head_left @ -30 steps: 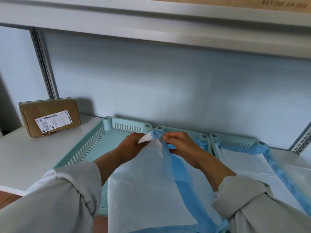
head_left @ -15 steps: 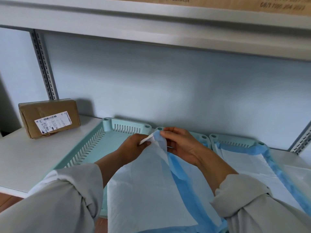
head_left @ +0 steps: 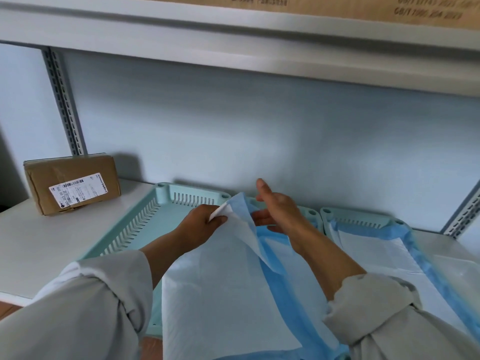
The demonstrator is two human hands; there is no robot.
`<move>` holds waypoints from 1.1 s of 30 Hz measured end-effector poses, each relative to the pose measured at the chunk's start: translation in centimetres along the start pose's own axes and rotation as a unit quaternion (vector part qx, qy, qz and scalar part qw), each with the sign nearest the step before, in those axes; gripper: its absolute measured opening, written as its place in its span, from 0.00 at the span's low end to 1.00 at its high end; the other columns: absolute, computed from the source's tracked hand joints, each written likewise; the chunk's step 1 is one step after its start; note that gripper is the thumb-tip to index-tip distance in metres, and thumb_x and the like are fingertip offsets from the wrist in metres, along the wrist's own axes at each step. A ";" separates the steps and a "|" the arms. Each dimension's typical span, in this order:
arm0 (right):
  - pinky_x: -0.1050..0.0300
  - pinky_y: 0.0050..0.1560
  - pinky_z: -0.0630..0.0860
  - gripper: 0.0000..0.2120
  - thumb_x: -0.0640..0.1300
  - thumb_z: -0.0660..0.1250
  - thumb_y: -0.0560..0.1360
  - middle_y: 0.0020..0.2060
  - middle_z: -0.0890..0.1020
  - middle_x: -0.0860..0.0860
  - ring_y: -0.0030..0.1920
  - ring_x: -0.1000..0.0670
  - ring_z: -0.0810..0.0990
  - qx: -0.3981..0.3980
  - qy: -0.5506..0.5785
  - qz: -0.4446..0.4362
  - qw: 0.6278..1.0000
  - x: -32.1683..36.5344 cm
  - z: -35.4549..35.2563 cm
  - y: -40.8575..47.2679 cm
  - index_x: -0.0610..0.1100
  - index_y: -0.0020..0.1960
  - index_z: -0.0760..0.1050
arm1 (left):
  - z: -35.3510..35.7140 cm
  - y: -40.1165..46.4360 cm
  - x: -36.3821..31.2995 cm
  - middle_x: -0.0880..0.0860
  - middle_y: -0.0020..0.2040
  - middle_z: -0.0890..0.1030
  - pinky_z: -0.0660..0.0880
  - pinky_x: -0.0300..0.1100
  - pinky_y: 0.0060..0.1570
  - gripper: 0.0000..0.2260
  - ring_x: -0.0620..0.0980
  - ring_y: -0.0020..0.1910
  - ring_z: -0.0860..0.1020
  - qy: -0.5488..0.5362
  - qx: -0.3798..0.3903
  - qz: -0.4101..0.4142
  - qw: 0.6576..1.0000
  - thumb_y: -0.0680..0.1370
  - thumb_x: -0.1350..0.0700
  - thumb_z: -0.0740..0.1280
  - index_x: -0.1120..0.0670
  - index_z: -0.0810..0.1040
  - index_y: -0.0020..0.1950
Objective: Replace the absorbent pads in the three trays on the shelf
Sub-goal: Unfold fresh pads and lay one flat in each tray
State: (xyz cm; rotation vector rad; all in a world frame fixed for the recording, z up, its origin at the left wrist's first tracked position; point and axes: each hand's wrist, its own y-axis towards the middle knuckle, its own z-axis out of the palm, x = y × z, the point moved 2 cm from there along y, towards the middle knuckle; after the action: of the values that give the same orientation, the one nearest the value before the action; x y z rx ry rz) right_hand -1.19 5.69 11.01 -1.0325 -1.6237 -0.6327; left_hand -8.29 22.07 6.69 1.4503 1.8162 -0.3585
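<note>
Absorbent pad (head_left: 223, 294), white with a blue border, hangs over the near edge of the shelf (head_left: 46, 245), its top corner pinched between the thumb and fingers of the left hand (head_left: 205, 224). The right hand (head_left: 275, 211) is just beside that corner with fingers spread wide and holding nothing. Three pale green slotted trays stand side by side on the shelf: the left tray (head_left: 161, 201) is bare inside, the middle tray (head_left: 311, 213) and the right tray (head_left: 358, 219) each hold a blue-edged pad. A cardboard box (head_left: 70, 183) sits at the far left; its white label (head_left: 78, 190) carries barcodes and print too small to read. Faint lettering on the cardboard (head_left: 363, 6) above the upper shelf is blurred.
</note>
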 end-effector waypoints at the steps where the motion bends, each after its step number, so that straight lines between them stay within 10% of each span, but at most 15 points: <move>1: 0.54 0.56 0.74 0.25 0.65 0.61 0.73 0.58 0.81 0.52 0.52 0.55 0.80 0.028 0.032 -0.017 0.999 0.0 0.4 -0.2 0.52 0.64 0.72 | 0.0 0.1 0.0 0.56 0.38 0.75 0.66 0.40 0.40 0.12 0.51 0.38 0.71 -0.002 0.003 -0.001 1.000 0.80 0.55 0.63 0.62 0.75 0.40; 4: 0.54 0.70 0.63 0.41 0.59 0.71 0.70 0.76 0.57 0.57 0.72 0.58 0.60 -0.038 0.023 -0.166 0.985 0.5 0.3 -0.2 0.58 0.76 0.54 | 0.2 0.4 0.1 0.55 0.37 0.73 0.65 0.41 0.39 0.16 0.49 0.36 0.69 -0.019 0.006 -0.009 1.000 0.80 0.53 0.62 0.66 0.75 0.43; 7: 0.51 0.74 0.58 0.50 0.50 0.77 0.67 0.76 0.56 0.54 0.75 0.53 0.57 0.012 -0.192 -0.202 0.960 -0.2 0.9 0.5 0.57 0.77 0.47 | 0.2 0.6 -0.1 0.55 0.38 0.74 0.67 0.42 0.40 0.19 0.49 0.37 0.70 -0.052 0.002 -0.015 0.999 0.80 0.50 0.61 0.68 0.76 0.45; 9: 0.51 0.66 0.68 0.33 0.44 0.73 0.70 0.66 0.73 0.50 0.67 0.48 0.71 -0.007 -0.300 -0.170 0.939 -1.1 0.5 1.8 0.54 0.71 0.64 | 0.2 0.7 -0.6 0.55 0.36 0.73 0.66 0.38 0.37 0.20 0.49 0.35 0.70 -0.057 0.008 -0.013 0.998 0.80 0.50 0.60 0.67 0.75 0.42; 11: 0.58 0.46 0.70 0.04 0.43 0.69 0.72 0.40 0.79 0.53 0.48 0.47 0.77 -0.104 -0.317 -0.163 0.928 -1.3 -0.2 2.8 0.52 0.43 0.76 | 0.0 0.6 -0.9 0.53 0.33 0.71 0.64 0.34 0.33 0.20 0.48 0.32 0.68 -0.048 0.016 -0.011 0.999 0.80 0.49 0.61 0.63 0.72 0.36; 16: 0.58 0.36 0.66 0.15 0.47 0.68 0.75 0.30 0.75 0.51 0.38 0.47 0.75 -0.239 -0.234 -0.183 0.924 -0.4 -0.9 3.4 0.46 0.31 0.71 | -0.8 0.3 2.1 0.51 0.31 0.69 0.62 0.39 0.33 0.16 0.50 0.33 0.67 0.018 0.018 -0.063 0.998 0.80 0.51 0.62 0.58 0.71 0.36; 18: 0.57 0.43 0.72 0.05 0.46 0.66 0.76 0.41 0.82 0.52 0.46 0.48 0.79 -0.257 -0.225 -0.183 0.922 -0.3 -1.3 4.0 0.49 0.43 0.79 | -1.1 0.1 3.2 0.49 0.28 0.66 0.60 0.38 0.30 0.18 0.48 0.30 0.65 0.017 -0.007 -0.100 0.995 0.81 0.53 0.61 0.54 0.66 0.31; 20: 0.53 0.59 0.73 0.16 0.42 0.65 0.76 0.61 0.77 0.50 0.61 0.48 0.75 -0.271 -0.236 -0.163 0.919 -1.4 -1.5 4.8 0.50 0.63 0.75 | -1.3 -0.1 3.9 0.50 0.30 0.67 0.62 0.37 0.31 0.17 0.47 0.29 0.65 -0.037 -0.027 -0.141 0.989 0.81 0.54 0.61 0.53 0.68 0.32; 23: 0.48 0.68 0.67 0.28 0.42 0.66 0.75 0.70 0.67 0.47 0.70 0.45 0.67 -0.304 -0.194 -0.111 0.926 -4.3 -1.3 4.8 0.47 0.73 0.63 | -1.1 0.5 6.4 0.58 0.46 0.76 0.74 0.47 0.47 0.11 0.55 0.44 0.75 -0.216 -0.066 -0.277 0.934 0.81 0.52 0.61 0.60 0.77 0.54; 29: 0.51 0.63 0.69 0.30 0.44 0.68 0.75 0.68 0.70 0.39 0.67 0.40 0.71 -0.009 -0.249 0.157 0.956 -12.3 0.6 4.9 0.35 0.71 0.62 | 1.0 -0.2 13.4 0.62 0.66 0.73 0.73 0.62 0.58 0.29 0.64 0.61 0.75 -0.293 -0.094 -0.428 0.850 0.77 0.43 0.63 0.62 0.65 0.70; 33: 0.53 0.64 0.69 0.30 0.46 0.69 0.74 0.67 0.70 0.40 0.66 0.42 0.71 0.028 -0.332 0.181 0.925 -14.9 1.0 4.6 0.35 0.70 0.63 | 2.6 -1.2 12.0 0.61 0.67 0.71 0.74 0.61 0.57 0.31 0.63 0.61 0.75 -0.274 -0.022 -0.453 0.848 0.76 0.49 0.67 0.59 0.60 0.73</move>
State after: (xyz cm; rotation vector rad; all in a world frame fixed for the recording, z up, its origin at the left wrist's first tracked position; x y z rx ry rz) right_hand 3.27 4.16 -3.87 -1.5631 -1.9271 0.0352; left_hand -9.08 28.50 -3.83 0.2757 1.8631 -1.0628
